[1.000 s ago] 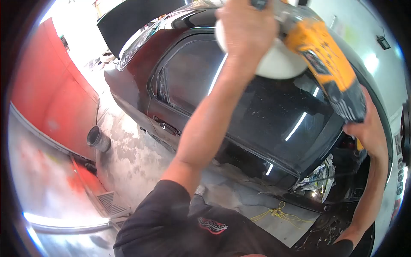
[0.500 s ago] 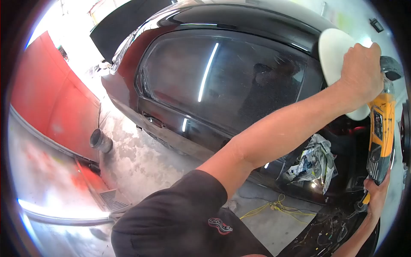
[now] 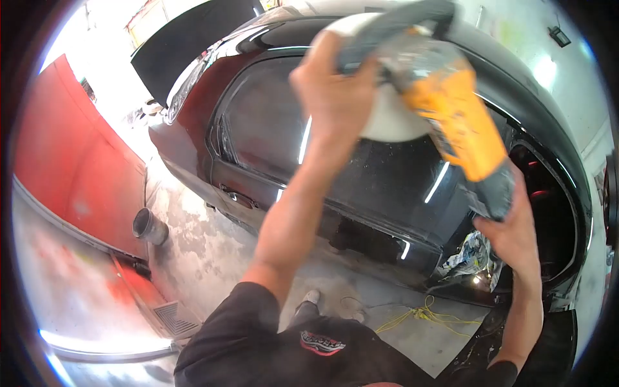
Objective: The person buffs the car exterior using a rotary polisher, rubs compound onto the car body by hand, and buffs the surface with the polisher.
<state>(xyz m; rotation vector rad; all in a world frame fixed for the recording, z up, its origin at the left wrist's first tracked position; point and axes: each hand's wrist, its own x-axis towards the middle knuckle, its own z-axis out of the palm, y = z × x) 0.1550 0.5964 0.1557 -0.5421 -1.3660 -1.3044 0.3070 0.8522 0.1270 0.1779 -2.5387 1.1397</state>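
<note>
A yellow and black car polisher is held up in front of me, partly blurred. My left hand is wrapped round its black front handle. Around the rear end of the body my right hand is closed. The round white pad is turned toward the black car, over its upper side and window. Whether the pad touches the surface cannot be made out.
Crumpled newspaper fills an opening low on the car's side. A yellow cord lies on the floor. To the left are a dark bucket and a red panel. A raised black panel stands at the car's far end.
Both hands have carried the polisher from the far right edge leftward, in front of the car's window. The view has shifted slightly, and my left arm is now more upright.
</note>
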